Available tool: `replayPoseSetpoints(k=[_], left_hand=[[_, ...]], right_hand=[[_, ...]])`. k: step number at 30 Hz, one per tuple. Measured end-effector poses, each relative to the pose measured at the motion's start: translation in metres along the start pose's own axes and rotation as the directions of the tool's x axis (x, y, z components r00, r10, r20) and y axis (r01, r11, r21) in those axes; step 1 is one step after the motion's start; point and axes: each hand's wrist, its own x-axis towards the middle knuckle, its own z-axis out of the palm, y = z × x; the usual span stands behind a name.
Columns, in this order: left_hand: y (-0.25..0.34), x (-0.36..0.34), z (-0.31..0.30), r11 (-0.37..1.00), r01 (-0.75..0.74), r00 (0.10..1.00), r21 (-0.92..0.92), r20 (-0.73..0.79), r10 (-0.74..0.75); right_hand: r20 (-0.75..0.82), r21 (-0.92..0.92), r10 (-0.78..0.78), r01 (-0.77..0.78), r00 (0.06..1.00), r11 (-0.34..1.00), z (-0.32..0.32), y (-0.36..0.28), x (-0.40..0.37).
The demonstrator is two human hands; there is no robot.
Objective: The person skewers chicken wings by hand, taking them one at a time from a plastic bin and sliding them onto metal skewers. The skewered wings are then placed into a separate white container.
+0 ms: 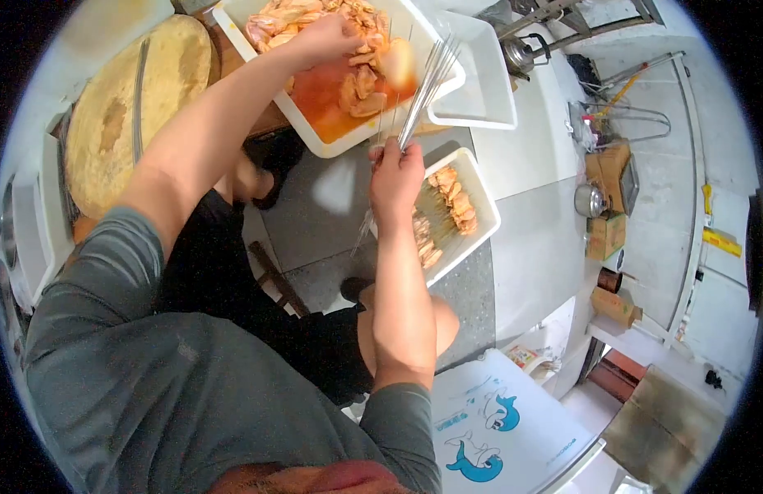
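Note:
My right hand (395,185) is closed around a bundle of thin metal skewers (431,86), whose long ends fan upward over a white tub. A pale, blurred piece (395,62) shows among the skewer tips. Over the same tub (321,148), my left hand (328,39) has its fingers bent together at the pile of marinated meat pieces (287,18); what they pinch is hidden. Red-orange marinade (324,115) covers the tub's bottom, with several pieces lying in it. Below my right hand, a smaller white tub (486,221) holds skewered meat (454,202) in rows, partly behind my forearm.
Another white tub (474,115) stands beside the large one. A round wooden chopping block (102,123) is at the left. A kettle (521,53), a pot (590,200) and cardboard boxes (605,237) stand to the right. Near my right elbow lies a white lid with blue dolphins (513,445).

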Motion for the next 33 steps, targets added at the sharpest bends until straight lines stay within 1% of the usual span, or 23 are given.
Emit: replayPoseSetpoints(k=[2, 3, 6, 7, 10, 11, 12, 13, 14, 16, 17, 19, 20, 21, 22, 24, 26, 27, 28, 29, 30, 31, 33], left_hand=[[-0.010, 0.001, 0.015, 0.928, -0.027, 0.998, 0.373, -0.043, 0.046], [-0.012, -0.001, 0.019, 0.922, -0.066, 0.998, 0.382, 0.023, 0.062], [-0.016, -0.005, 0.043, 0.896, -0.172, 0.970, 0.409, 0.230, 0.081], [-0.017, -0.005, 0.052, 0.880, -0.188, 0.955, 0.436, 0.289, 0.060], [-0.021, -0.005, 0.067, 0.825, -0.275, 0.908, 0.494, 0.415, 0.054], [-0.020, -0.007, 0.070, 0.805, -0.304, 0.893, 0.509, 0.447, 0.055], [-0.014, -0.011, 0.069, 0.817, -0.252, 0.910, 0.518, 0.415, 0.017], [-0.006, -0.017, 0.067, 0.825, -0.202, 0.922, 0.527, 0.387, -0.021], [0.000, -0.019, 0.070, 0.830, -0.153, 0.932, 0.536, 0.358, -0.059], [-0.068, 0.019, 0.107, 0.935, -0.130, 0.952, 0.330, 0.306, 0.024], [-0.058, 0.012, 0.098, 0.874, -0.208, 0.948, 0.439, 0.312, 0.069], [-0.023, -0.007, 0.085, 0.742, -0.321, 0.922, 0.589, 0.374, 0.101], [-0.013, -0.013, 0.080, 0.739, -0.301, 0.928, 0.603, 0.363, 0.082], [-0.005, -0.018, 0.077, 0.735, -0.282, 0.933, 0.617, 0.354, 0.060], [-0.002, -0.019, 0.079, 0.730, -0.263, 0.938, 0.631, 0.344, 0.041], [-0.015, -0.015, 0.085, 0.866, -0.152, 0.959, 0.476, 0.283, 0.013], [-0.013, -0.014, 0.078, 0.774, -0.251, 0.942, 0.582, 0.332, 0.055], [-0.005, -0.015, 0.074, 0.690, -0.315, 0.909, 0.652, 0.417, 0.020], [-0.010, -0.013, 0.076, 0.661, -0.344, 0.905, 0.668, 0.424, 0.042], [-0.021, -0.010, 0.077, 0.630, -0.373, 0.899, 0.681, 0.433, 0.064], [-0.032, -0.008, 0.078, 0.599, -0.404, 0.891, 0.691, 0.446, 0.086], [-0.048, -0.003, 0.079, 0.560, -0.462, 0.874, 0.688, 0.458, 0.159], [-0.071, 0.004, 0.077, 0.474, -0.558, 0.830, 0.681, 0.468, 0.304]], right_hand=[[-0.017, -0.001, 0.050, -0.050, 0.999, 0.999, -0.008, -0.002, -0.007], [-0.036, -0.003, 0.076, -0.076, 0.996, 0.997, -0.016, -0.003, -0.010], [-0.136, 0.002, 0.038, -0.038, 0.990, 0.999, -0.047, 0.015, -0.020], [-0.171, 0.096, 0.046, -0.029, 0.984, 0.995, -0.057, 0.023, -0.025], [-0.335, 0.122, 0.128, -0.092, 0.934, 0.988, -0.101, 0.058, -0.042], [-0.398, -0.185, -0.026, -0.052, 0.917, 0.981, -0.136, 0.117, -0.036], [-0.417, -0.096, 0.154, -0.211, 0.896, 0.973, -0.135, 0.069, -0.057], [-0.456, -0.395, 0.036, -0.238, 0.889, 0.887, -0.164, 0.110, -0.055], [-0.455, -0.652, -0.085, -0.266, 0.886, 0.710, -0.192, 0.153, -0.053], [-0.566, -0.479, 0.028, -0.357, 0.824, 0.802, -0.213, 0.170, -0.055], [-0.611, -0.381, 0.093, -0.396, 0.786, 0.835, -0.223, 0.180, -0.058], [-0.628, -0.563, 0.021, -0.473, 0.778, 0.678, -0.254, 0.225, -0.055], [-0.620, -0.646, -0.019, -0.497, 0.784, 0.580, -0.265, 0.239, -0.048], [-0.707, -0.363, 0.146, -0.531, 0.692, 0.765, -0.266, 0.242, -0.042], [-0.712, -0.330, 0.152, -0.517, 0.685, 0.790, -0.269, 0.244, -0.037], [-0.724, -0.262, 0.165, -0.488, 0.669, 0.832, -0.275, 0.250, -0.029], [-0.760, -0.175, 0.222, -0.521, 0.611, 0.835, -0.289, 0.267, -0.010], [-0.774, -0.131, 0.250, -0.534, 0.581, 0.835, -0.297, 0.278, 0.001], [-0.755, -0.200, 0.257, -0.585, 0.603, 0.786, -0.309, 0.293, 0.007], [-0.691, -0.433, 0.234, -0.651, 0.684, 0.623, -0.325, 0.318, 0.012], [-0.576, -0.743, 0.191, -0.606, 0.795, 0.285, -0.343, 0.352, 0.016], [-0.508, -0.844, 0.177, -0.528, 0.843, 0.090, -0.338, 0.340, 0.013], [-0.601, -0.755, 0.198, -0.632, 0.774, 0.175, -0.317, 0.295, -0.002]])
